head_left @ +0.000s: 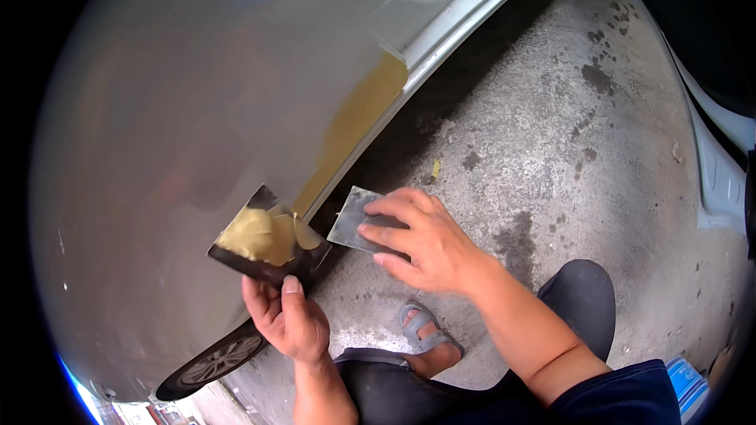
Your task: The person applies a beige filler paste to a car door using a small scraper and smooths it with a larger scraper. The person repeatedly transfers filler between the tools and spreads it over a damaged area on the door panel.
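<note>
My left hand grips the lower edge of a dark square board, thumb on top. A thick mound of yellow body filler lies on that board. In my right hand is a flat grey spreader, with my fingers spread over its face. The spreader's left edge is close beside the board's right corner; whether they touch I cannot tell. Beyond both hands, a smeared yellow-brown filler patch runs along the lower edge of a grey car panel.
Concrete floor with dark stains stretches to the right of the car. A car wheel shows at lower left. My sandalled foot and bent knee are below. A blue-and-white package sits at lower right, near a pale car part.
</note>
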Available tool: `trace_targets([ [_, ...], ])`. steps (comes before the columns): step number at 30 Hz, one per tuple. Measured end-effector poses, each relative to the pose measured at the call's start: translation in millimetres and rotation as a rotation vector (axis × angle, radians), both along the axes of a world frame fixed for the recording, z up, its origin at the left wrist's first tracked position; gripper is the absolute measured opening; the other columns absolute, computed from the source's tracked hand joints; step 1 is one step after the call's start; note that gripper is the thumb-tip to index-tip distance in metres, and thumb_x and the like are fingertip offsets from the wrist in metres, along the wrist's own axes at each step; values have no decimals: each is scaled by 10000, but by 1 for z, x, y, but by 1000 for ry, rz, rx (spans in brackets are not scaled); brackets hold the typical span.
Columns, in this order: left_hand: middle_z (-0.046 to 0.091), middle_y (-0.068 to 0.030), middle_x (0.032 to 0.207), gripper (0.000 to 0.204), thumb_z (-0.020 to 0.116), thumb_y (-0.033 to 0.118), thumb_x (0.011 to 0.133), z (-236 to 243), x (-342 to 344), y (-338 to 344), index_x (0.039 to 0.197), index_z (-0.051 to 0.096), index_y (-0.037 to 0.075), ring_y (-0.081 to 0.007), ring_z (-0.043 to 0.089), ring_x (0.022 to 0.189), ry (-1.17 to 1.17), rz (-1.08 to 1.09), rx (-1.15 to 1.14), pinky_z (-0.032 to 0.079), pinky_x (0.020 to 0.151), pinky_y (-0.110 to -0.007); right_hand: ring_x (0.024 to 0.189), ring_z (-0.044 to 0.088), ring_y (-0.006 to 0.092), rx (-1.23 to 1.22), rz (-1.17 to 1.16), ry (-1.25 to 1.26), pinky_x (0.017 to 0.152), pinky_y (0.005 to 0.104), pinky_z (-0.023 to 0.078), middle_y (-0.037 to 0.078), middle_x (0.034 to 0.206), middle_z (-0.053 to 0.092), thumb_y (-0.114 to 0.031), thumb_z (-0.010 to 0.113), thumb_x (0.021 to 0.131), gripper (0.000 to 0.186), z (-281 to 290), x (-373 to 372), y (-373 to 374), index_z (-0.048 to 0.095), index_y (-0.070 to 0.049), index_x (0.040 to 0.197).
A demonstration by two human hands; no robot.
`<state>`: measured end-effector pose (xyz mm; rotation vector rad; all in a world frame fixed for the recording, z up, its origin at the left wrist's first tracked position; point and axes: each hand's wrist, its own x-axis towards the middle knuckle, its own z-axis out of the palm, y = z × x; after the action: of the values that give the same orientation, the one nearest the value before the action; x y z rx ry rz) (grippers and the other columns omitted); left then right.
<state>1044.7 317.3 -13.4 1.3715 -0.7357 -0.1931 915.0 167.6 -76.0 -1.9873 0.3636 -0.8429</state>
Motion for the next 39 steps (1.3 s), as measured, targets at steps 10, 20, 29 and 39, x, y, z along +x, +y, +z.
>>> trace_targets([
  [10,461,-156,1359,541,468,-40,884,-1,3,21,1398,297,-48,-206,440,1246,-73,44,22,307,1068,-341,1196,393,426,291,-549,125,1030,477,358,165,1434,325,-327,478,926,545,-6,60,-81,383,-95,1410],
  [20,527,-175,1286,536,471,-51,883,-3,4,24,1391,299,-38,-231,508,1184,-57,48,5,376,1043,-395,1190,375,424,304,-582,149,1016,489,369,158,1449,274,-320,480,934,543,9,82,-78,373,-111,1424],
  [29,529,-175,1290,546,467,-45,883,-6,10,27,1399,287,-35,-236,510,1186,-51,39,21,375,1045,-409,1176,366,419,246,-616,135,978,528,385,140,1423,261,-260,540,913,550,6,99,-58,384,-101,1415],
  [39,480,-180,1346,561,464,-41,874,-4,16,32,1406,285,-50,-233,466,1236,-30,60,31,324,1071,-373,1141,369,459,158,-587,102,992,522,355,253,1386,294,-233,550,907,540,-2,112,-16,404,-58,1396],
])
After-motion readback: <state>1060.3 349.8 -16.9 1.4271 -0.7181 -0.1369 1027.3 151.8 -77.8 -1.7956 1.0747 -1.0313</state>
